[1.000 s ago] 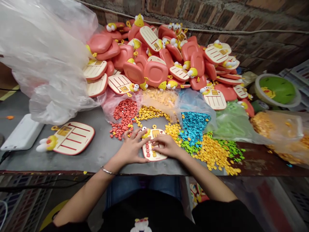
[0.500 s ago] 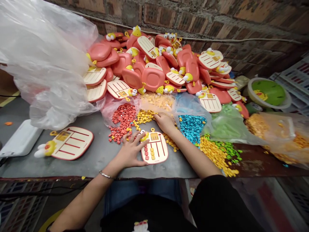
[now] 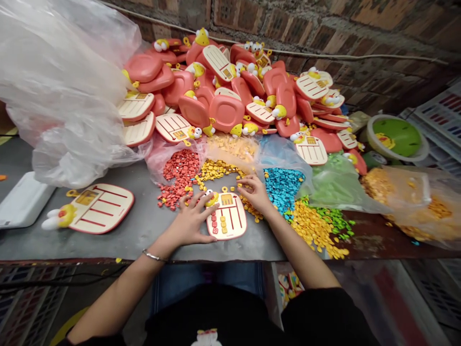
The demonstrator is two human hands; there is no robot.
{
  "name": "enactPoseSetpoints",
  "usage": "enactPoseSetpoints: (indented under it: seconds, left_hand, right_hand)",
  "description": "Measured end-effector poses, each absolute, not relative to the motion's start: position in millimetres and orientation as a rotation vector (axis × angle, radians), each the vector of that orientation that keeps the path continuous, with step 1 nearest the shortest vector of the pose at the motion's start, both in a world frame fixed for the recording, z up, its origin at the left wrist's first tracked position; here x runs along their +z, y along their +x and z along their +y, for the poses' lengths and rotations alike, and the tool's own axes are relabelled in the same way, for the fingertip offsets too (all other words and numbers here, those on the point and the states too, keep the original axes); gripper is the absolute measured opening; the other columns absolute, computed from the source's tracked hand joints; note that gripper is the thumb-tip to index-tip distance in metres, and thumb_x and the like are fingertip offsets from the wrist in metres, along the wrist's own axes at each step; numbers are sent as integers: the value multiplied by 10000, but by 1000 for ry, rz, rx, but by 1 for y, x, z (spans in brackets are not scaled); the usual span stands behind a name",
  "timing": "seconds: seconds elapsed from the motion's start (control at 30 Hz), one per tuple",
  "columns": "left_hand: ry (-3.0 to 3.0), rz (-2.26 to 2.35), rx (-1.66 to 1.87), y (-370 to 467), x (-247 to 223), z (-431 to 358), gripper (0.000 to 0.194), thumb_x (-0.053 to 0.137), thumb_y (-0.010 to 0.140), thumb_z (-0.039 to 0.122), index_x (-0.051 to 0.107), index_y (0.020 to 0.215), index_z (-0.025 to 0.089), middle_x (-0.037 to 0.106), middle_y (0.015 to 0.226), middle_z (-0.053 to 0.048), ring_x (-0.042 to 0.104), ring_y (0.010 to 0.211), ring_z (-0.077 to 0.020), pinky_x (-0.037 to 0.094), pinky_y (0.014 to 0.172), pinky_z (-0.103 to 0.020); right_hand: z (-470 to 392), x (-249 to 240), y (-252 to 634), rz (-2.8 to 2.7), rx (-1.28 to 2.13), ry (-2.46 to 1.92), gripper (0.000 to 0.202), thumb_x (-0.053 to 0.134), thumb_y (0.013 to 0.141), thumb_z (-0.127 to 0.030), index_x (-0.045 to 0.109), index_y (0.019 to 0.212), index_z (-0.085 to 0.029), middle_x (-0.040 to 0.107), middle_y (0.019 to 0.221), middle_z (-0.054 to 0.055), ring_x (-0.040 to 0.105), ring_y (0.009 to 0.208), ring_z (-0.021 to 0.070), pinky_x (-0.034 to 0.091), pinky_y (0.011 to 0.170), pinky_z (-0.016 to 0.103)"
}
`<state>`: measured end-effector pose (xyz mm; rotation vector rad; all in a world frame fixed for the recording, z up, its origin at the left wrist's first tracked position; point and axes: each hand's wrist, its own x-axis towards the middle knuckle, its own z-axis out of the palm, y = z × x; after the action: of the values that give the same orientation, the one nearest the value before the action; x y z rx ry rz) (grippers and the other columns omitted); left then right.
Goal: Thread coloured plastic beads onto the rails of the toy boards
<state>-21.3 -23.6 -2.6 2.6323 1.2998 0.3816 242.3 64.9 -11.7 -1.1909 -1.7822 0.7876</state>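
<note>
A cream toy board (image 3: 236, 223) with red slots, a pink rim and a yellow chick head lies flat on the table. Small red tiles (image 3: 214, 223) and yellow tiles (image 3: 223, 225) sit in two columns on it. My left hand (image 3: 189, 222) spreads its fingers along the board's left side, index finger and thumb touching it. Just beyond the upper right corner, my right hand (image 3: 255, 194) has its fingers bent together beside loose yellow tiles (image 3: 219, 169). What lies between those fingertips is too small to make out.
A second board (image 3: 108, 209) lies at left near a white box (image 3: 27, 202) and a clear plastic bag (image 3: 79, 120). Behind is a heap of pink boards (image 3: 226, 113). Red tiles (image 3: 180, 168), blue tiles (image 3: 283, 187), flat yellow pieces (image 3: 311, 226) and green pieces (image 3: 336, 221) spill from bags.
My right hand has drawn back from the yellow tiles toward the board, its fingers bending. My left hand stays at the board's left side. The whole view has shifted slightly.
</note>
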Motion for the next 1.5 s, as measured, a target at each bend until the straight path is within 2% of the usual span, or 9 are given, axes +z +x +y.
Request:
enactPoseSetpoints:
  seconds: [0.07,0.17,0.4,0.67,1.07,1.23,1.3,1.37,1.5]
  left_hand:
    - [2632,1303,372,-21,-2,-23,881,657,673,717,493,1420,280,358,1548,-127,299,1376,-407,132,1063,-557]
    - [2628,1306,367,-21,-1,-23,887,663,666,717,493,1421,282,360,1547,-127,303,1372,-412,140,1059,-557]
    - [2646,1299,382,-21,-2,-23,872,637,690,727,490,1421,275,358,1548,-136,300,1381,-398,133,1057,-551]
    - [2623,1316,397,-21,-2,-24,856,652,685,714,500,1414,293,369,1546,-122,303,1382,-402,137,1056,-548]
    - [2597,1326,361,-21,-2,-23,875,678,663,694,483,1426,312,375,1544,-103,318,1377,-407,124,1067,-550]
    - [2611,1335,355,-21,-1,-23,964,664,667,704,402,1482,262,386,1534,-134,330,1375,-410,122,1069,-543]
    - [2624,1319,349,-21,-2,-22,926,649,687,699,415,1472,266,368,1545,-137,325,1384,-401,112,1069,-537]
    - [2633,1306,343,-21,-2,-21,884,631,707,697,437,1456,270,352,1553,-140,319,1394,-394,93,1072,-535]
    - [2637,1259,346,-21,0,-21,838,592,758,668,408,1472,269,305,1575,-140,304,1417,-377,40,1096,-525]
  right_hand:
    - [61,-7,242,-1804,834,-1171,193,656,853,-374,711,950,-216,610,998,75,621,952,214,570,724,331]
    - [52,0,242,-1967,812,-1117,168,589,919,-337,693,974,-218,674,976,71,640,920,209,553,782,356]
    - [40,-6,240,-2224,422,-1114,139,579,929,-251,710,890,-225,671,947,82,554,975,247,481,887,432]
    - [33,-9,245,-2335,327,-1077,192,543,949,-261,728,926,-213,624,803,81,506,847,235,442,773,381]
    - [15,-12,209,-2287,621,-810,258,480,976,-264,721,889,-229,667,776,59,565,813,205,480,778,371]
    - [9,5,230,-2171,840,-838,188,638,903,-343,710,1010,-206,707,890,63,633,837,188,515,757,319]
    - [15,11,259,-2104,738,-1012,167,625,910,-334,708,993,-216,717,907,58,646,862,198,515,799,337]
    - [26,11,293,-2025,456,-1285,164,573,929,-303,708,970,-218,710,921,72,637,902,231,498,852,390]
    - [52,-2,350,-1970,14,-1696,238,563,880,-227,684,1084,-205,641,1101,125,567,1028,303,459,921,486]
